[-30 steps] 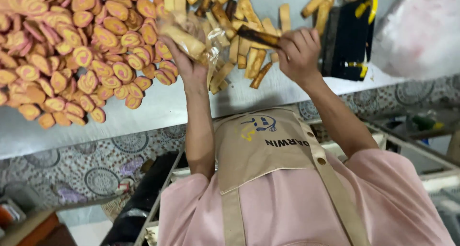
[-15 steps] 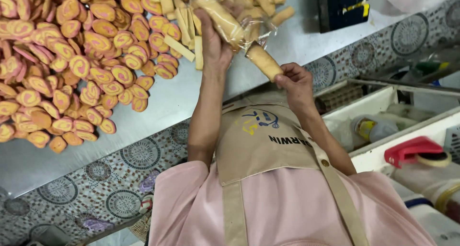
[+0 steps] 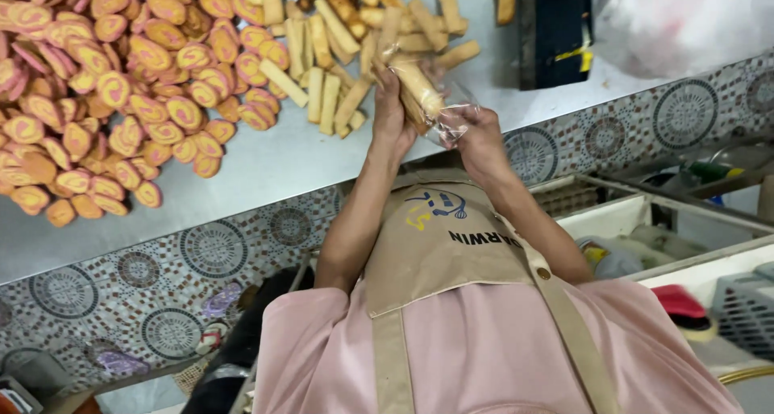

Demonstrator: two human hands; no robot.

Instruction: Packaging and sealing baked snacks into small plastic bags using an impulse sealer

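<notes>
A clear plastic bag of stick biscuits (image 3: 418, 91) is held between both hands over the edge of the metal table (image 3: 266, 172). My left hand (image 3: 389, 117) grips the bag from the left side, fingers wrapped round the biscuits inside. My right hand (image 3: 481, 136) pinches the bag's loose, crumpled end (image 3: 451, 124) lower right. Just behind the hands lies a loose pile of stick biscuits (image 3: 339, 51). I wear a tan apron (image 3: 443, 245) over a pink shirt.
A big heap of round orange-and-pink swirl cookies (image 3: 121, 83) covers the table's left. A black box (image 3: 555, 29) and a white plastic bag (image 3: 685, 19) sit at the back right. The table front has patterned tiles (image 3: 210, 253). White crates (image 3: 645, 228) stand to the right.
The bag has come down from over the stick pile toward the table's edge. My right hand has shifted from the biscuits' lower end to the bag's loose end.
</notes>
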